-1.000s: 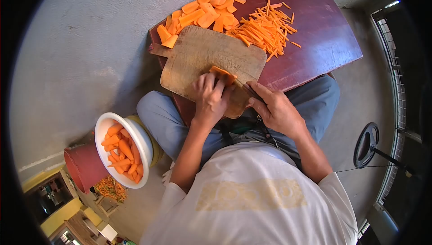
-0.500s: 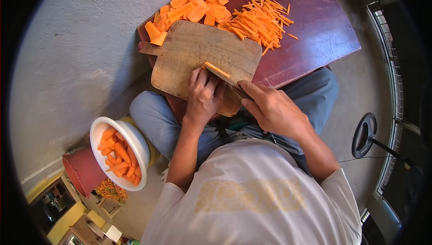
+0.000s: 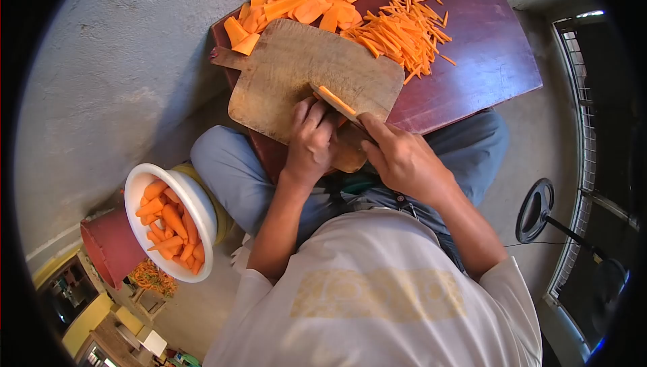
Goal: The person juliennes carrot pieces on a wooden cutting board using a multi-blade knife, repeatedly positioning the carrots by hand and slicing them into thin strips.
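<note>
- Right hand (image 3: pixel 410 161) was closed firmly around the handle of the knife (image 3: pixel 331 103), its blade angled across toward the left hand (image 3: pixel 311 141).
- The left hand was curled shut, fingertips bent down over a carrot piece (image 3: pixel 342 121); its palm side could not be seen.
- Just past the left fingertips, a thin strip (image 3: pixel 337 100) lay along the far side of the blade, which suggested a slice had freshly parted there.
- Both hands worked over the near part of the cutting board (image 3: pixel 283 84); its bare wood reached farther out beyond the left fingers.
- Beyond the right hand, carrot sticks (image 3: pixel 403 37) lay heaped against the board's far edge, with wide carrot slices (image 3: pixel 310 3) to their left.
- Past the heap, the red bench (image 3: pixel 472 43) stretched rightward, leaving that side more room than the left, where the wall (image 3: pixel 121 64) stood close.
- Left of the left hand, and lower, a white bowl (image 3: pixel 205 198) held whole carrots (image 3: pixel 172 219).
</note>
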The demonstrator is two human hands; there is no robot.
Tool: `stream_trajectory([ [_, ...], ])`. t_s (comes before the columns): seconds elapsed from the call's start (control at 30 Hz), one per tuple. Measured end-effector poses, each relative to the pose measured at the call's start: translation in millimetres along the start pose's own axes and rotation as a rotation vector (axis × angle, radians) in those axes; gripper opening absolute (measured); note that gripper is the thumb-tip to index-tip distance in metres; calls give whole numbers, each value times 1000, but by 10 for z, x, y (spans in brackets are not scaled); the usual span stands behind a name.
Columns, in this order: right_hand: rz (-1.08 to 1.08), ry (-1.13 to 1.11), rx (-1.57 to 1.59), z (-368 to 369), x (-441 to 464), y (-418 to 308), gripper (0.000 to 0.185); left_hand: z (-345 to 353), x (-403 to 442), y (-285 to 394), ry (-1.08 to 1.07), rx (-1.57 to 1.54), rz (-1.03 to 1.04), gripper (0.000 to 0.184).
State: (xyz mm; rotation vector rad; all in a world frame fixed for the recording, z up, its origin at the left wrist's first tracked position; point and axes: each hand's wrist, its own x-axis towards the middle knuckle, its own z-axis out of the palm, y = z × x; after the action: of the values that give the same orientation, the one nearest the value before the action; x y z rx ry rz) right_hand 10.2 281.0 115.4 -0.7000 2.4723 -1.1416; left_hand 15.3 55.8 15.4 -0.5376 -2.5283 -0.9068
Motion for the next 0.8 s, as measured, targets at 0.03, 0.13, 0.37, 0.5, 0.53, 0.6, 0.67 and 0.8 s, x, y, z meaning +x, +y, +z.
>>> stream_trajectory([
  [0.03,8,-17,-9,8,20,12,46,15,-6,-5,14,-6,-12,27],
  [0.13,24,-29,-12,-2,9,-47,47,20,4,17,53,-1,-19,25],
  [0.37,-7,-18,2,69,73,-10,44,19,2,9,68,20,1,22],
  [0.5,32,-19,-23,-14,-75,-161,44,32,-20,-13,64,9,4,24],
  [0.53,31,-11,-10,-5,-105,-135,43,38,-15,2,74,2,-1,24],
  [0.6,27,13,13,26,-148,-65,42,49,-29,-3,76,1,-7,25],
  [0.67,-4,4,19,63,-8,12,41,64,-38,-28,59,12,1,26],
  [0.8,42,-23,26,-37,-63,-157,40,51,-50,-22,49,6,-19,28],
])
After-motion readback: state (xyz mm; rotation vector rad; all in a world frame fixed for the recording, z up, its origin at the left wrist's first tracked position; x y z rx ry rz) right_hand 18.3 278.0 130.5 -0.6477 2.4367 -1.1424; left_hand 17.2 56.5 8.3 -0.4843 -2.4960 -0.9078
